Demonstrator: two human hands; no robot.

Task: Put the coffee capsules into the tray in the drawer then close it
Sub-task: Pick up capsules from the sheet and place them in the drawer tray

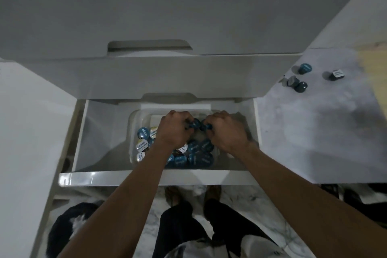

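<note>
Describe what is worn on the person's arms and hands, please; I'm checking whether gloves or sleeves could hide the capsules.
Nothing is worn on either: the left hand and right hand are bare, with no gloves, and no rings show from this angle. Both forearms are uncovered as far as the bottom edge of the picture, with no sleeve, cuff, watch or wristband in view.
</note>
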